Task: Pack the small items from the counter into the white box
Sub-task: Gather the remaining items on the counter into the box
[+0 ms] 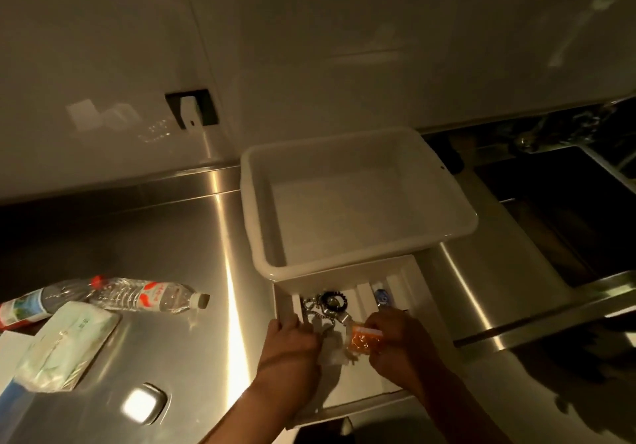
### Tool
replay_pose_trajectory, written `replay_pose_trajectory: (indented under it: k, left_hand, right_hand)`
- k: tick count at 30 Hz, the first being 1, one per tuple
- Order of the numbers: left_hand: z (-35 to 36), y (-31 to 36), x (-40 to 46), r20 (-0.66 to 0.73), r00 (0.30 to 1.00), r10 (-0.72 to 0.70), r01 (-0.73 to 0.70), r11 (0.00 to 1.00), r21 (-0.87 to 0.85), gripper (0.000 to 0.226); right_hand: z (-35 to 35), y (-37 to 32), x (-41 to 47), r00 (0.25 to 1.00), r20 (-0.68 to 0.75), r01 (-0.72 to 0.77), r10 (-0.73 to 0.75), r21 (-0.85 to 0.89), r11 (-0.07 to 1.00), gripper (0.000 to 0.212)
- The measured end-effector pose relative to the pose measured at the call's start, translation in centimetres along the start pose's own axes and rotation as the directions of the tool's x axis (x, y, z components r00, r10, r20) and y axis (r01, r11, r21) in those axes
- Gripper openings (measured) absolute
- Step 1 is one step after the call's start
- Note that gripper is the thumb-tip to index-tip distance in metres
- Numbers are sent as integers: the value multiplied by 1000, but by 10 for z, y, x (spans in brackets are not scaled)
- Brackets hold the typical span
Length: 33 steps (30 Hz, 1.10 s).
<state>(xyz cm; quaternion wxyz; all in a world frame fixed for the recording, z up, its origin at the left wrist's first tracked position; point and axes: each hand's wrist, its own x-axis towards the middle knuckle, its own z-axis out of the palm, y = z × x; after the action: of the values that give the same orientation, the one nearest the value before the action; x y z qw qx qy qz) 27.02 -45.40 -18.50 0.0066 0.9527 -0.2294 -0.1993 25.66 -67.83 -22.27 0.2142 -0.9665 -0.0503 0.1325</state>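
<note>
The white box [361,154] stands empty on the steel counter, its near end over a flat white tray [406,281]. On that tray lie a black beaded ring with a metal chain [332,302], a small blue item [381,296] and some white crumpled paper [335,354]. My right hand [399,337] pinches a small orange packet [364,338] just above the tray. My left hand [292,343] grips the tray's left edge, fingers curled over it.
Two plastic water bottles [148,294] lie on the counter [155,237] at left, beside a pale green tissue pack [65,343]. A dark sink [568,209] with a tap opens at right. A wall socket [192,109] sits behind.
</note>
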Motion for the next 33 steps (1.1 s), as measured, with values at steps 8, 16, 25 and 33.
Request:
replay_pose_trajectory:
  k: [8,16,25,33]
  left_hand:
    - [21,33,8,109,994,-15,11,999,31,26]
    - [34,27,15,124,990,-62,60,998,17,34]
    - [20,18,19,57,997,-49,47,998,34,39]
    - [18,9,6,-62,997,-51,49,998,-37,42]
  right_hand:
    - [9,20,-3,998,41,-52,52,9,999,42]
    - [17,25,-13,993,121,-15,13,15,1000,45]
    - [10,1,-5,958,285,-11,-1,43,999,34]
    - [0,-12,-7,948,317,-53,33,54,997,33]
